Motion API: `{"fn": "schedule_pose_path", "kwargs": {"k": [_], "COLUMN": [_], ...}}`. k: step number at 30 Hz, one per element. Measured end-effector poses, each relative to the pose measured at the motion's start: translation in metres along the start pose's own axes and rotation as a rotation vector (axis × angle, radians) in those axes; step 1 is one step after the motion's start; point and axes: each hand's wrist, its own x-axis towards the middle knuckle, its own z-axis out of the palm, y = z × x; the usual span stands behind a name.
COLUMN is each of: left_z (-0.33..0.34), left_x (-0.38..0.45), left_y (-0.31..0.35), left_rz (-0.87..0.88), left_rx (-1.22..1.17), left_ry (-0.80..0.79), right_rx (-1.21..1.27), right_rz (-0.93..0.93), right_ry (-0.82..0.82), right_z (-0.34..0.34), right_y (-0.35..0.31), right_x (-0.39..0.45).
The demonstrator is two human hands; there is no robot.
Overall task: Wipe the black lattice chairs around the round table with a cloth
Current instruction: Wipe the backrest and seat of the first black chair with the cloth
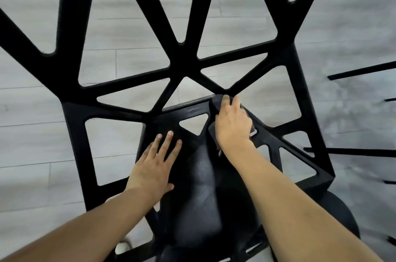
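Right hand curls over a dark cloth, pressing it on the black lattice chair where seat meets back; left hand lies flat and spread on the seat. Black on black, the cloth could slip through an opening to the grey floor, or snag on a strut.

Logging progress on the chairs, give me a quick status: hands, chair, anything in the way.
Left hand flat on chair seat. Right hand grips dark cloth at seat's back corner. Nothing blocking.
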Motion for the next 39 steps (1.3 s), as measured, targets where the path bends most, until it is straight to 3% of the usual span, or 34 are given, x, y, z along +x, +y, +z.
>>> {"fn": "schedule_pose_path", "kwargs": {"k": [8,14,17,20,24,30,35,39], "left_z": [-0.003,0.0,0.002,0.002,0.0,0.007,0.007,0.006], "left_x": [0.001,0.004,0.004,0.003,0.003,0.005,0.007,0.009], "left_y": [0.004,0.003,0.002,0.001,0.003,-0.001,0.0,0.003], "left_rz": [-0.036,-0.034,-0.024,-0.014,-0.005,0.025,0.047,0.054], "left_rx": [-0.023,0.018,0.019,0.026,0.046,0.032,-0.014,-0.016], "left_ry": [-0.007,-0.029,-0.032,-0.029,-0.016,0.038,0.042,0.045], "right_rx": [0.007,0.064,-0.017,0.064,-0.017,0.105,-0.146,0.019], "right_rz": [-0.077,-0.186,-0.156,-0.08,-0.28,-0.44,-0.385,-0.253], "right_ry": [0.037,0.214,0.152,0.112,0.196,0.269,0.347,0.417], "right_z": [0.036,0.008,0.009,0.011,0.031,0.064,0.061,0.042], "right_y": [0.016,0.026,0.018,0.004,0.002,0.043,0.12,0.12], "right_x": [-0.06,0.002,0.015,0.004,-0.026,-0.049,-0.086,-0.105]}}
